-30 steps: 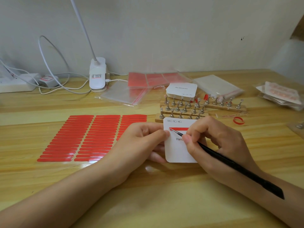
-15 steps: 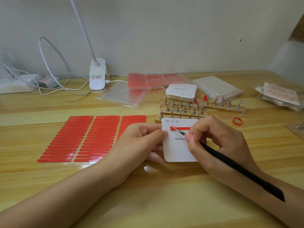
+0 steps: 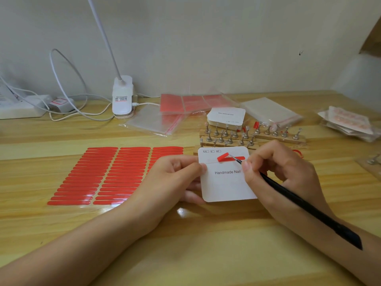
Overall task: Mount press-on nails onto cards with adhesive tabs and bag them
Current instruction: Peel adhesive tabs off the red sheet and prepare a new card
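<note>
A square white card (image 3: 225, 182) with rounded corners, printed "Handmade Nail", is held just above the pale wooden worktop (image 3: 185, 234), near the middle of the view. A glossy red adhesive tab (image 3: 231, 158) lies across its upper part. The tab's left end, flat half a second ago, is now seen lifted and folded back at the tip of black tweezers (image 3: 288, 195).

The card's left edge is pinched by the left hand (image 3: 175, 178), thumb on top and fingers (image 3: 191, 198) curled beneath. The tweezers are gripped pen-fashion by the right hand (image 3: 284, 174), its fingers pressed together around the slim matt shaft.

To the left, a clear sheet of red tabs (image 3: 115, 174) is laid flat in three columns; the third is partly hidden by the left hand. Behind the card, wooden strips with small metal nail stands (image 3: 237, 135) are seen; their number cannot be told. A stack of white cards (image 3: 226, 117) rests behind them, beside clear zip bags (image 3: 156, 122) with red seals. One white clip lamp (image 3: 122, 100) stands by the wall. At the far right, bagged nail sets (image 3: 348, 122) are piled.
</note>
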`<state>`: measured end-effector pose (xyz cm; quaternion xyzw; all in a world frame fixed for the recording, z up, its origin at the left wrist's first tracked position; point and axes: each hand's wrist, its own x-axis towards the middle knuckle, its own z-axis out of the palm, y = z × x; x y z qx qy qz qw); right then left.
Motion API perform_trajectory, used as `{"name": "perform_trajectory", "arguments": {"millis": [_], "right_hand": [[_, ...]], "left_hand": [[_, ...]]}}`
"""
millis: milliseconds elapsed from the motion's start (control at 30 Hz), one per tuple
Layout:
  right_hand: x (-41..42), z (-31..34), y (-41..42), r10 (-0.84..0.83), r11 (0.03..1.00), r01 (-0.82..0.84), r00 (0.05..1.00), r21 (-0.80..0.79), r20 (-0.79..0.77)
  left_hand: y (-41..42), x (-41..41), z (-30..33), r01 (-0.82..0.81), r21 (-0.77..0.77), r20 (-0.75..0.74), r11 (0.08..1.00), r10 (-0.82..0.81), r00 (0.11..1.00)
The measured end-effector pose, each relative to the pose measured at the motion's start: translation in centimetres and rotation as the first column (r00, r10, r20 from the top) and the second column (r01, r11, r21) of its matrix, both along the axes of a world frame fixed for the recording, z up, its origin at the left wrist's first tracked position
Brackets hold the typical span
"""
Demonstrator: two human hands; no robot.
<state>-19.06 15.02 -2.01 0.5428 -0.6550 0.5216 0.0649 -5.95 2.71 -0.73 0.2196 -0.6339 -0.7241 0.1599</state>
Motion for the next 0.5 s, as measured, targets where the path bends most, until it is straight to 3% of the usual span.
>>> {"name": "perform_trajectory", "arguments": {"millis": [500], "right_hand": [[-1.5, 0.3, 0.3, -0.034, 0.996, 0.046, 0.988, -0.082, 0.151]], "left_hand": [[-0.2, 0.0, -0.2, -0.035, -0.007, 0.013, 0.999, 0.035, 0.999]]}}
